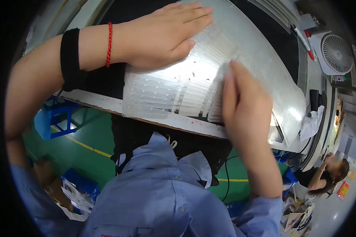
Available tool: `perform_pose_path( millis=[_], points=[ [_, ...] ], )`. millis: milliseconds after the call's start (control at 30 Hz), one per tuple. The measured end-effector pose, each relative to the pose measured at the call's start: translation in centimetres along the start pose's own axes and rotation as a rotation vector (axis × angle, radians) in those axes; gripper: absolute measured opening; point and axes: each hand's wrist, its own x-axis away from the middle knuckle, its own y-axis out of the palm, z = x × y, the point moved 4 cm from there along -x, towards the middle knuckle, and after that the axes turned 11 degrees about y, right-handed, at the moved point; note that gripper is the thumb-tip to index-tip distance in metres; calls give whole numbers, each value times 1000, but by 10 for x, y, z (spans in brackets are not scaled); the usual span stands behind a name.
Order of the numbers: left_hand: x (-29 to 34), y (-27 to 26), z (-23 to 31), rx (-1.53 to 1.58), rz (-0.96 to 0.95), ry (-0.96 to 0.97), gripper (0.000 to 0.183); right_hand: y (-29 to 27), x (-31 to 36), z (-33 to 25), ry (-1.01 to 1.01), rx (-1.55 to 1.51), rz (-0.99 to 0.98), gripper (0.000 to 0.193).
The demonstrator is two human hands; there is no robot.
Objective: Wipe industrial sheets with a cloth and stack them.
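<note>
A large sheet of clear, shiny plastic (154, 93) with ribbed rows and small raised dots lies over the worktable's front part. My left hand (166, 33) rests flat on its far left part, fingers stretched out. At the right, my right hand (245, 98) is closed, thumb and fingers pinched together on a clear ribbed plastic piece (214, 103). That hand is somewhat blurred. Whether the piece is separate or a folded part of the sheet, I cannot tell. Smooth clear film (261, 43) spreads beyond and to the right of both hands.
A white fan (336, 53) stands at the right, near a red marker (309, 45) and a white one. Blue stools (55, 118) and a blue bin (81, 183) are on the green floor. Another person (324, 173) is at the far right. A dark cable (227, 177) hangs below the table.
</note>
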Motion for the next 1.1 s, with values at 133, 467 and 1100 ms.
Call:
perform_pose_path(
  millis=[133,467,1100],
  points=[
    [-5,1,4,-32,10,-4,59,34,63,30,-423,235,211,39],
    [-5,1,4,-51,47,16,59,31,70,23,-352,218,135,27],
    [-5,-6,2,174,15,62,63,40,62,35,-389,279,211,39]
  ],
)
